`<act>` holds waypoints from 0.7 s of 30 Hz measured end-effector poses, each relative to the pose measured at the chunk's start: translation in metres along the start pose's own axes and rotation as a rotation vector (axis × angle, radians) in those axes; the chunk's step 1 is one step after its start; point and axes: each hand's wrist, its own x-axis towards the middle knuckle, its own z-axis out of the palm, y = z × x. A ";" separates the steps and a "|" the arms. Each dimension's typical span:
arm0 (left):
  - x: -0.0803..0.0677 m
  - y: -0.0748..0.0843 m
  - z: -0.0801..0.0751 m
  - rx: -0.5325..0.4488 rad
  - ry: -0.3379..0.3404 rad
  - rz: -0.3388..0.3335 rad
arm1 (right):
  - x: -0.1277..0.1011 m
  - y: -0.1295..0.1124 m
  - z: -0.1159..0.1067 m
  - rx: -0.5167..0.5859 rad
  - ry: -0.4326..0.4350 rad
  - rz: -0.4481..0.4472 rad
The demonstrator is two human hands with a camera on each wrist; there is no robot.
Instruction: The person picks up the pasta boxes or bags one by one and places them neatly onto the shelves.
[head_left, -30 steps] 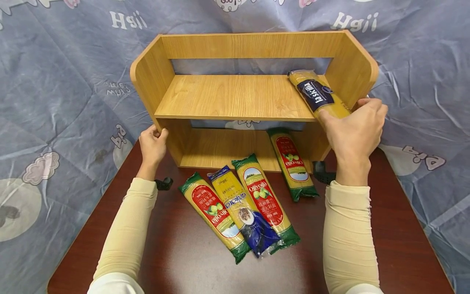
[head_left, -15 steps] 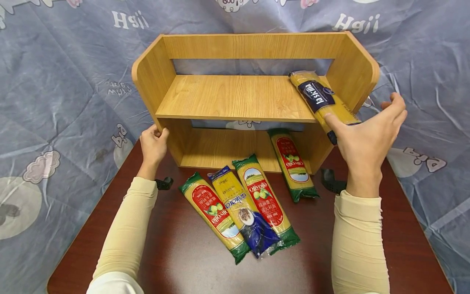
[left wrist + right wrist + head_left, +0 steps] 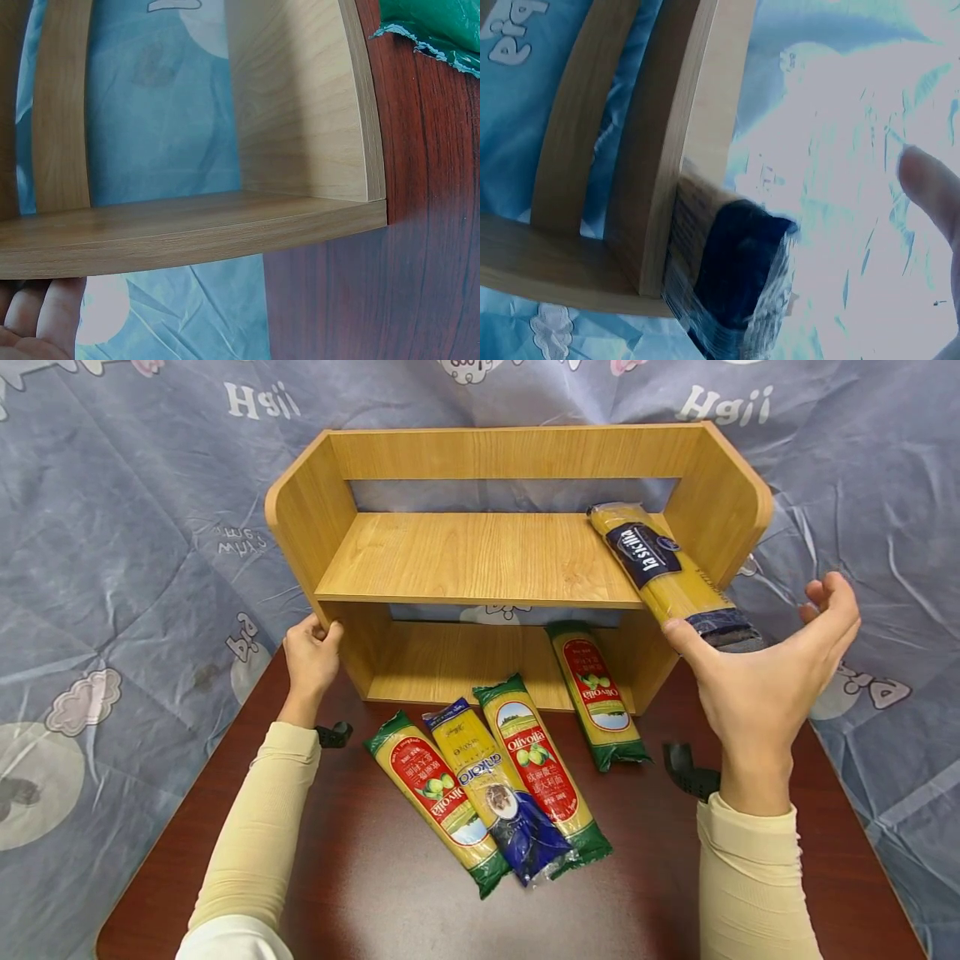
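1. The right hand (image 3: 765, 681), at the right of the frame, has its fingers (image 3: 832, 602) spread wide and holds nothing.
2. Just beside its thumb, the dark-labelled spaghetti pack (image 3: 663, 572) lies on the upper board of the wooden shelf (image 3: 480, 556), its end overhanging the front edge.
3. The left hand (image 3: 311, 656) grips the shelf's lower left corner.
4. Four more packs (image 3: 495, 777) lie on the counter (image 3: 375, 893) at centre.

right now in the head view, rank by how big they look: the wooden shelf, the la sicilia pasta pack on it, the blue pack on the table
1. wooden shelf, by far the largest.
2 and 3. la sicilia pack and blue pack look alike in length; the blue one lies nearer the camera, so I would not rank them.
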 end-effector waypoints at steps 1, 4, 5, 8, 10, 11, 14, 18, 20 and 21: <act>0.000 0.000 0.000 0.000 0.000 -0.001 | -0.003 0.000 -0.001 0.012 0.016 -0.014; 0.000 0.001 -0.001 0.003 0.004 -0.001 | -0.011 0.003 -0.002 0.050 0.070 -0.080; 0.000 0.001 -0.001 0.002 0.006 0.000 | -0.014 0.004 -0.003 0.062 0.086 -0.103; 0.000 0.001 0.000 0.000 0.011 -0.001 | -0.022 0.007 -0.004 0.092 0.102 -0.142; 0.000 0.000 0.000 -0.001 0.009 0.000 | -0.029 0.009 -0.005 0.109 0.108 -0.159; 0.000 0.000 0.000 0.000 0.006 0.002 | -0.032 0.009 -0.006 0.116 0.109 -0.160; 0.001 0.000 0.000 0.003 0.003 0.000 | -0.040 0.011 -0.008 0.128 0.107 -0.160; 0.001 0.000 -0.001 0.003 0.005 -0.013 | -0.050 0.012 -0.007 0.164 0.100 -0.153; 0.001 0.000 -0.001 0.000 0.000 -0.017 | -0.057 0.013 -0.006 0.189 0.111 -0.144; 0.001 0.000 -0.001 0.000 -0.003 -0.017 | -0.060 0.014 -0.006 0.200 0.120 -0.139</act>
